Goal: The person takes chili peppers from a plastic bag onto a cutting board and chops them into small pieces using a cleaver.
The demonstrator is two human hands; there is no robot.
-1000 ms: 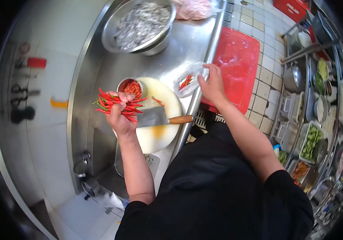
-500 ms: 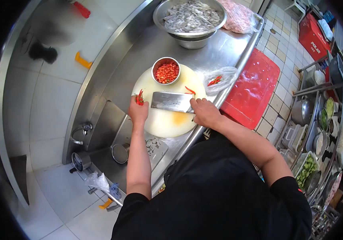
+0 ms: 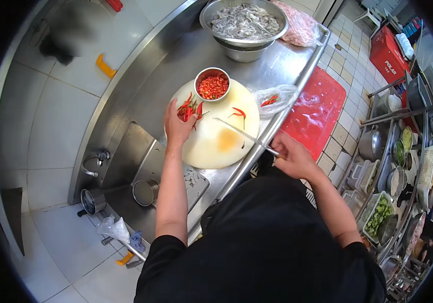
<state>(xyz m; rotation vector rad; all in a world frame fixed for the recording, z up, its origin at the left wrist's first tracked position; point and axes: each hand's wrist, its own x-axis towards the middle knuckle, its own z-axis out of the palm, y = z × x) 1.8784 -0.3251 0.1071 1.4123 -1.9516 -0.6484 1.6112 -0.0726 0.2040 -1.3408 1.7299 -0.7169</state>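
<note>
My left hand (image 3: 178,125) is closed around a bunch of red chilies (image 3: 190,109) at the left side of the round cutting board (image 3: 201,146). In my right hand (image 3: 293,157), at the counter's front edge, is the handle of a cleaver (image 3: 241,132), its blade turned edge-on over the board. Two or so loose red chilies (image 3: 238,112) lie on the board beyond the blade. A metal cup of chopped chilies (image 3: 213,86) stands on the board's far edge. Right of the board lies a plastic bag (image 3: 281,98) with a few red chilies inside.
At the back of the steel counter (image 3: 176,63) are a bowl of greyish seafood (image 3: 246,22) and a bag of pinkish meat (image 3: 297,25). A red lid (image 3: 317,113) is beside the counter. The sink faucet (image 3: 95,160) is at left, and shelves with food containers (image 3: 378,217) stand at right.
My right hand has drawn back toward the counter's edge with the cleaver, whose blade has turned from flat to edge-on. The chili bunch in my left hand is now down at the board, more spread out.
</note>
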